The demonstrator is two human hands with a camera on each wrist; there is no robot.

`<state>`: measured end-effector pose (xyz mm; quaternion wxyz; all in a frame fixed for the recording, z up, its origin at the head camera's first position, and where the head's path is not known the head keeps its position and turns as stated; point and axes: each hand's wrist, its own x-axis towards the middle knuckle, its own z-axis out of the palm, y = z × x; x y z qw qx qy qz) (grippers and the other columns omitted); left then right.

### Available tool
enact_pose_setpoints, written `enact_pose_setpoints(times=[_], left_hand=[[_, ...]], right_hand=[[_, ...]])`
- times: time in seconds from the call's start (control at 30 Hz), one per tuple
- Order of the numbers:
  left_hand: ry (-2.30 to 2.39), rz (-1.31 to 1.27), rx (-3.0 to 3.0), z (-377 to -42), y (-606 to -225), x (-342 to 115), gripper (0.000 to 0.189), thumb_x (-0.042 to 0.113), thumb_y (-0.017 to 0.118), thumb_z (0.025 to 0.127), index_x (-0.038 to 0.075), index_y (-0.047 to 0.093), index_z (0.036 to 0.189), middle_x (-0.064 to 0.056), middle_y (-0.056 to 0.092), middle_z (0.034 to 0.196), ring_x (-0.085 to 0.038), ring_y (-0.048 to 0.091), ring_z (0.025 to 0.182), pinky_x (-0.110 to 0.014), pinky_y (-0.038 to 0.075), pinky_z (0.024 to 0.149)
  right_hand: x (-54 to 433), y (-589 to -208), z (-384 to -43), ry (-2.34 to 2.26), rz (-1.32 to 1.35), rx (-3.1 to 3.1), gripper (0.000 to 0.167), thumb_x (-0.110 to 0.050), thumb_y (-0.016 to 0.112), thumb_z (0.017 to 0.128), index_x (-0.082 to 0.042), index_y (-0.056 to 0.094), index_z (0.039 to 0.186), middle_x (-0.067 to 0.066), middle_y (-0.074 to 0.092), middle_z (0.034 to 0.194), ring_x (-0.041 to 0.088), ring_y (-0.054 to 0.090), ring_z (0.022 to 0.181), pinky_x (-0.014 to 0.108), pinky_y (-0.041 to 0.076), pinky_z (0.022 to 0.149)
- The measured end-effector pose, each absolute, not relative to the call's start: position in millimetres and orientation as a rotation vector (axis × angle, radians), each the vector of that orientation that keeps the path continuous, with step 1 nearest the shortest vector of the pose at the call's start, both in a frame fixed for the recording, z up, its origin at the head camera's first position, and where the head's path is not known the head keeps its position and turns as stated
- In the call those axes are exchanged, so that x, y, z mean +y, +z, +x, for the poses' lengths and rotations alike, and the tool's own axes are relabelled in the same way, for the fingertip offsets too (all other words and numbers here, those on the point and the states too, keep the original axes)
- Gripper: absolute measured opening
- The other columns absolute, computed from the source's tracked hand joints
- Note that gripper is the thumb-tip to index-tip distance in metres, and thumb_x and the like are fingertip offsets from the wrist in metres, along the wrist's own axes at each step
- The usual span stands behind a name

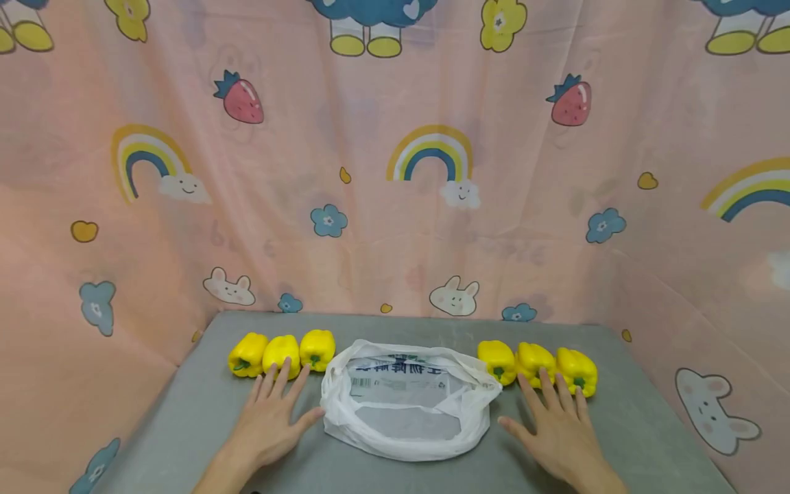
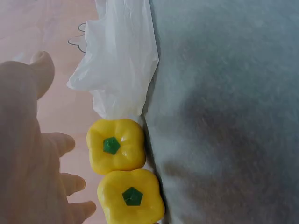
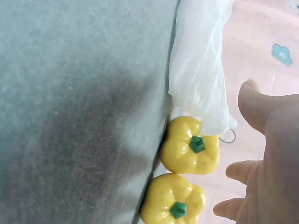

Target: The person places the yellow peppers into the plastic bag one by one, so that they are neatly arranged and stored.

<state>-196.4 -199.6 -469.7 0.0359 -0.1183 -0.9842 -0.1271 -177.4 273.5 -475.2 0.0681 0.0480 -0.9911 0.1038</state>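
The left hand (image 1: 262, 429) and right hand (image 1: 558, 436) spread wide, empty, before yellow bell peppers (image 1: 318, 346) near the worktop (image 1: 629, 425)'s far edge, flanking a white plastic bag (image 1: 410, 449) seemingly bunched back to keep it gaping.

Reaches forward from the bottom edge of the head view with the left forearm (image 1: 221, 476) and right forearm (image 1: 601, 481), both bare where visible and slanting inward. Sets the wrists (image 1: 243, 454) roughly in line with them. Holds the left hand (image 1: 268, 422) and the right hand (image 1: 555, 432) well apart, palm down. Spreads the left fingers (image 1: 282, 379) nearly straight, pointing ahead and leaning slightly inward; juts the left thumb (image 1: 308, 420) out to the right. Fans the right fingers (image 1: 548, 390) in much the same way; points the right thumb (image 1: 516, 431) out to the left. Shows the left thumb and three fingers in the left wrist view, the right thumb and two in the right wrist view.
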Motion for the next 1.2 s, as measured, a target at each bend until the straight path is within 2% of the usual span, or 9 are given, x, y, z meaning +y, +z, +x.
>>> enact_pose_setpoints(times=[0.17, 0.3, 0.43, 0.63, 0.97, 1.2], left_hand=[[-0.463, -0.387, -3.041, -199, -468, -193, 0.085, 0.073, 0.039, 0.098, 0.016, 0.032, 0.161, -0.022, 0.019, 0.166, -0.045, 0.015, 0.152, -0.064, 0.021, 0.118], [-0.59, -0.375, -3.045, -202, -470, -185, 0.082, 0.072, 0.041, 0.097, 0.02, 0.033, 0.161, -0.019, 0.024, 0.165, -0.042, 0.022, 0.151, -0.068, 0.03, 0.111], [-0.756, -0.357, -3.043, -203, -475, -179, 0.076, 0.067, 0.046, 0.099, 0.022, 0.036, 0.16, -0.019, 0.031, 0.163, -0.043, 0.031, 0.147, -0.071, 0.031, 0.108], [-0.947, -0.351, -2.979, -205, -486, -173, 0.07, 0.06, 0.051, 0.101, 0.018, 0.041, 0.157, -0.018, 0.038, 0.157, -0.043, 0.039, 0.141, -0.069, 0.033, 0.109], [-1.255, -0.283, -2.892, -216, -492, -167, 0.061, 0.046, 0.062, 0.1, 0.013, 0.049, 0.151, -0.019, 0.044, 0.15, -0.041, 0.044, 0.137, -0.066, 0.034, 0.11], [-1.348, -0.271, -2.862, -225, -496, -167, 0.059, 0.044, 0.064, 0.099, 0.015, 0.052, 0.149, -0.017, 0.044, 0.151, -0.038, 0.043, 0.138, -0.063, 0.036, 0.11]], right_hand=[[276, -472, -182, 0.326, 0.169, -2.975, 0.09, -0.07, 0.052, 0.094, -0.007, 0.037, 0.157, 0.036, 0.021, 0.159, 0.062, 0.013, 0.144, 0.077, 0.005, 0.111], [279, -466, -185, 0.327, 0.185, -2.953, 0.089, -0.069, 0.052, 0.095, -0.006, 0.037, 0.157, 0.037, 0.022, 0.158, 0.061, 0.013, 0.144, 0.077, 0.008, 0.111], [281, -462, -186, 0.314, 0.184, -2.938, 0.09, -0.07, 0.049, 0.096, -0.005, 0.037, 0.156, 0.038, 0.023, 0.157, 0.06, 0.015, 0.144, 0.075, 0.009, 0.112], [286, -459, -191, 0.323, 0.178, -2.901, 0.085, -0.064, 0.053, 0.097, 0.001, 0.042, 0.151, 0.041, 0.027, 0.154, 0.061, 0.021, 0.141, 0.075, 0.014, 0.112], [300, -452, -203, 0.352, 0.206, -2.838, 0.076, -0.055, 0.055, 0.101, 0.004, 0.045, 0.147, 0.041, 0.035, 0.147, 0.062, 0.027, 0.135, 0.076, 0.02, 0.107], [312, -450, -209, 0.372, 0.21, -2.812, 0.072, -0.05, 0.056, 0.102, 0.006, 0.045, 0.145, 0.043, 0.037, 0.144, 0.063, 0.031, 0.132, 0.076, 0.023, 0.105]])
